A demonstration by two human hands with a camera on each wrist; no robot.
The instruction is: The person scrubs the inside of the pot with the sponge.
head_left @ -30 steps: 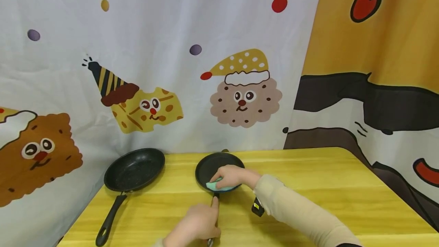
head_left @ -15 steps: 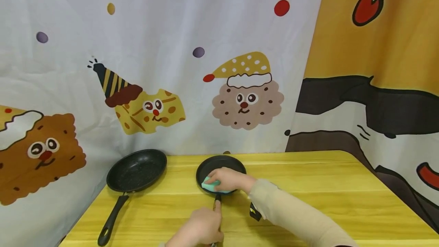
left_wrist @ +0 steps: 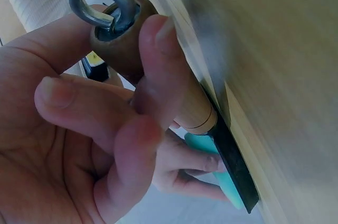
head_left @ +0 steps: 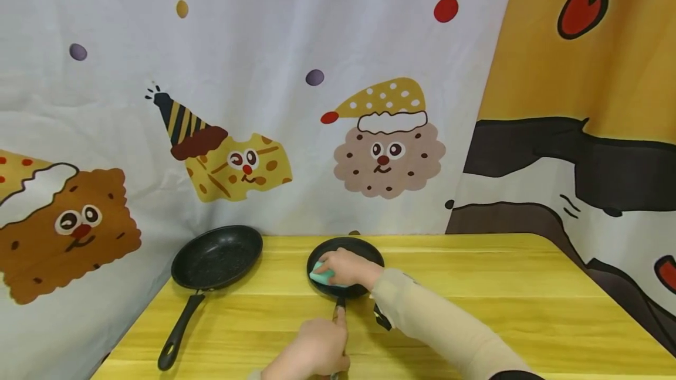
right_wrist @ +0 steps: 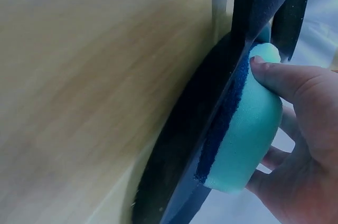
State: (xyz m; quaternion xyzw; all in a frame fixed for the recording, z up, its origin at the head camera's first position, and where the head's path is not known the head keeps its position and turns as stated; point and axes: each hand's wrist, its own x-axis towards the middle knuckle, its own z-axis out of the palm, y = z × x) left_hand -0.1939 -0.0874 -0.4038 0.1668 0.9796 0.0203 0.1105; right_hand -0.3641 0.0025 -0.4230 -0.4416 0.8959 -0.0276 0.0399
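A small black frying pan (head_left: 369, 251) rests on the wooden table, its handle toward me. My left hand (head_left: 317, 348) grips that handle, index finger stretched along it toward the pan. In the left wrist view, the wooden handle (left_wrist: 193, 105) ends in a metal ring (left_wrist: 100, 2) near the fingers. My right hand (head_left: 345, 265) holds a mint-green sponge (head_left: 321, 276) inside the pan, toward its left side. Seen from the right wrist, thumb and fingers pinch the sponge (right_wrist: 251, 123), with its dark blue scouring layer against the pan. The hand covers part of the pan's inside.
A larger black frying pan (head_left: 216, 257) lies at the table's left edge, handle pointing toward me. The yellow wooden table (head_left: 502, 298) extends to the right. A curtain (head_left: 296, 28) printed with cartoon figures hangs right behind it. A black device (head_left: 381, 316) sits under the right wrist.
My right hand has slid the sponge left and slightly away from me inside the small pan. The left hand keeps its grip on the handle. The whole head view has shifted a little.
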